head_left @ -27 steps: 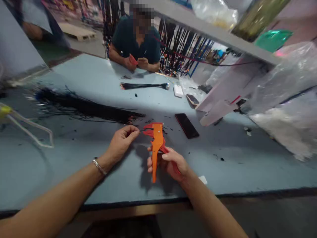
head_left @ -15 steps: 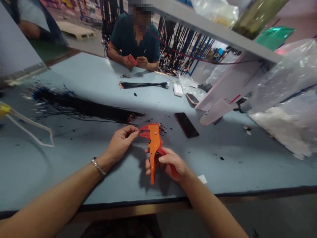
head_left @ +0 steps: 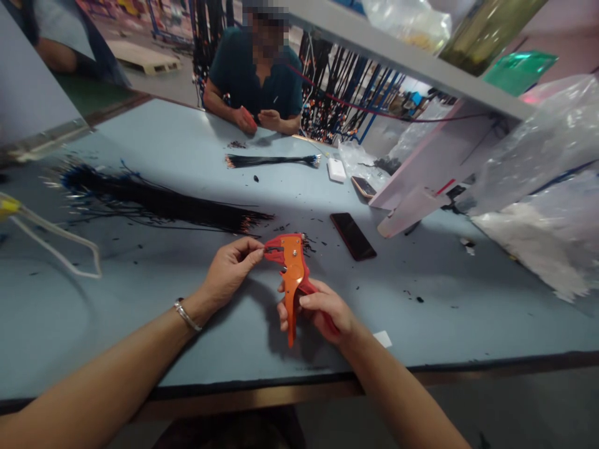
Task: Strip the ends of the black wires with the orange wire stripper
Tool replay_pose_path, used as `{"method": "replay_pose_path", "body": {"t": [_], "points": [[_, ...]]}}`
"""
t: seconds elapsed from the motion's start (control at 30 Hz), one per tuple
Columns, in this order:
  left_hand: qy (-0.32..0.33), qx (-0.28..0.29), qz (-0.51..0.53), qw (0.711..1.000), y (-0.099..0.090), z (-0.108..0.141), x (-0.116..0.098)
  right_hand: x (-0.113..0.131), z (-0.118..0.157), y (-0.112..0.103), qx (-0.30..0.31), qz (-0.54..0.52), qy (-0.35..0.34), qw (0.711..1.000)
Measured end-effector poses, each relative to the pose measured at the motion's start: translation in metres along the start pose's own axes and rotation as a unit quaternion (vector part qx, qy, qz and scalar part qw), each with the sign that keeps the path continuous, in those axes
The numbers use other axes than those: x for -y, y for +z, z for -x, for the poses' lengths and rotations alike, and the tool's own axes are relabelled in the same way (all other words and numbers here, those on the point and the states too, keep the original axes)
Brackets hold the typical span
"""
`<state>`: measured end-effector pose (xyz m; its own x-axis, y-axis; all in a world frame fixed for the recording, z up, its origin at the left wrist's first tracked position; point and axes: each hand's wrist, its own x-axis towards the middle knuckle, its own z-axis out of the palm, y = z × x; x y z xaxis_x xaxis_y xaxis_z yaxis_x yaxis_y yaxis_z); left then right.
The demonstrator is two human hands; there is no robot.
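My right hand (head_left: 322,307) is wrapped round the handles of an orange and red wire stripper (head_left: 293,268), held upright with its jaws pointing left. Thumb and fingers of my left hand (head_left: 236,265) pinch the end of a thin black wire (head_left: 272,249) right at those jaws. The wire runs into the jaw opening; most of it is hidden by my fingers. Just behind my left hand lies a large bundle of black wires (head_left: 163,202), with bare copper ends towards the tool and blue and silvery ends at the far left.
A black phone (head_left: 353,236) lies right of the tool. Farther back are a smaller wire bundle (head_left: 274,161), a white box (head_left: 336,169) and a second phone (head_left: 364,186). A co-worker (head_left: 255,81) sits opposite. Black scraps dot the table (head_left: 210,349); a shelf post (head_left: 425,162) rises at right.
The wire stripper's orange handle has tilted slightly and its head has shifted a touch right. My left hand stays almost still. The co-worker's hands have moved slightly.
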<state>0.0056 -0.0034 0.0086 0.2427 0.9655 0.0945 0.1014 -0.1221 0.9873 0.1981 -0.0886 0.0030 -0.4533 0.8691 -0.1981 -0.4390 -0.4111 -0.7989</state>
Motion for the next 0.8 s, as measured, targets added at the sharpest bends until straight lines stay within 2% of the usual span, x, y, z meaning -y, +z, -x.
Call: {"method": "replay_pose_path", "body": {"t": [0.4, 0.63, 0.8], "points": [[0.017, -0.005, 0.017, 1.0, 0.0001, 0.0012, 0.001, 0.0009, 0.0012, 0.0039, -0.052, 0.063, -0.027, 0.996], [0.023, -0.002, 0.004, 1.0, 0.0001, 0.0014, 0.001, -0.0001, 0.0004, 0.003, -0.045, 0.083, -0.036, 0.995], [0.04, 0.002, -0.05, 0.998, -0.0013, 0.0025, -0.0011, -0.0014, 0.0001, -0.0001, -0.043, 0.107, -0.038, 0.993]]}}
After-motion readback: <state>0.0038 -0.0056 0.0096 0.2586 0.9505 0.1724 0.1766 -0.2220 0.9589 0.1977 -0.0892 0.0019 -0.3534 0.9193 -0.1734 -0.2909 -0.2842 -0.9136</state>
